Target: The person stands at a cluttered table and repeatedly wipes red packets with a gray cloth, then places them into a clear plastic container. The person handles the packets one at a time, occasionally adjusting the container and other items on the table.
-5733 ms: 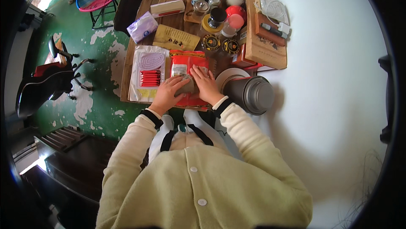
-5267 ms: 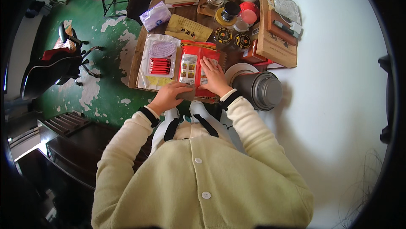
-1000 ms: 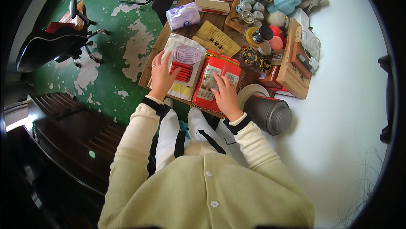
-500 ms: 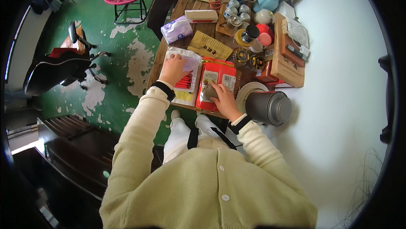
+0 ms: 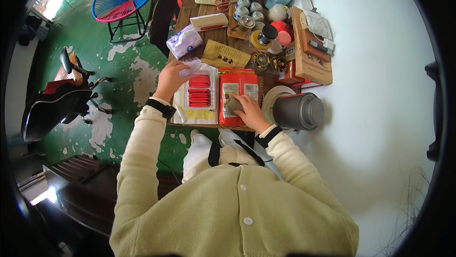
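- While I watch from afar, my left hand [image 5: 170, 80] reaches forward over the table's left edge, its back up and its wrist nearly straight.
- Its grip is narrow: thumb and fingers pinch a purple piece [image 5: 191, 66], tilted beside the top left corner of the white tray [image 5: 214, 97]. I cannot tell whether the piece touches anything below.
- My right hand [image 5: 251, 111] slants inward, fingers loosely bent over the red bag [image 5: 241, 86]. They touch a grey-brown piece [image 5: 232, 105] lying on it; I cannot tell whether they grip it.
- I see two pale label panels on the bag, with print too small for me to read.
- Above the bag, the yellow envelope [image 5: 224, 54] carries dark brushed characters and finer lines of text.
- The purple piece looks thin, ridged and slightly see-through.
- Clear-walled and shiny, the tray holds a column of small red packets [image 5: 199, 96].
- The bag is a plump, glossy block, just right of the tray on the wooden table [image 5: 213, 35].
- A smooth grey flask [image 5: 297, 111] lies sideways near my right wrist.
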Demonstrator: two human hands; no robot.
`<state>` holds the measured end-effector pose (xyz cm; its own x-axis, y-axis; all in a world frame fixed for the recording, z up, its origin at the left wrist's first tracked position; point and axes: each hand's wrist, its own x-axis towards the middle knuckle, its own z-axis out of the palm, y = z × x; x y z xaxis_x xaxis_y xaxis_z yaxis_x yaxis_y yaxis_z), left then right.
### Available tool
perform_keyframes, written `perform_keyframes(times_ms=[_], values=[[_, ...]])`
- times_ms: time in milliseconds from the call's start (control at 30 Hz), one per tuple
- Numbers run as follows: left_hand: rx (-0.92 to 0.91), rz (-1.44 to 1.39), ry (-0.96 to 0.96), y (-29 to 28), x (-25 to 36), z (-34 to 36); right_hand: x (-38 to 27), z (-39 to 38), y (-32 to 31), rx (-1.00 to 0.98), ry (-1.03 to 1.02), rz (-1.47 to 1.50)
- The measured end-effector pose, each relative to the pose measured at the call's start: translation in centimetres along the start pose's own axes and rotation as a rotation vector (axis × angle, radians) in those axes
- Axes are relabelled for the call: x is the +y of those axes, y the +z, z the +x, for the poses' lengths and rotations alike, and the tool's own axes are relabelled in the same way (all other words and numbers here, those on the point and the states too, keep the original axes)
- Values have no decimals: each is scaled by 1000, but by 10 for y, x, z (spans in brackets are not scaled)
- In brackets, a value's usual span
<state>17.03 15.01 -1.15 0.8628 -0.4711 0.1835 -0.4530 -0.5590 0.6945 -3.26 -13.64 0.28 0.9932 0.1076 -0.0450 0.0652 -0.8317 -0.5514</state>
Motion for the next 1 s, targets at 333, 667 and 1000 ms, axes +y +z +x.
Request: perform_keyframes(times_ms=[333,667,1000], values=[[100,181,-169,33,-44,25,-9,1,3,19,55,-17],[49,154,-35,44,-47,58,-14,0,1,27,78,-18],[-59,250,-85,61,-62,85,-20,-4,3,3,185,32]])
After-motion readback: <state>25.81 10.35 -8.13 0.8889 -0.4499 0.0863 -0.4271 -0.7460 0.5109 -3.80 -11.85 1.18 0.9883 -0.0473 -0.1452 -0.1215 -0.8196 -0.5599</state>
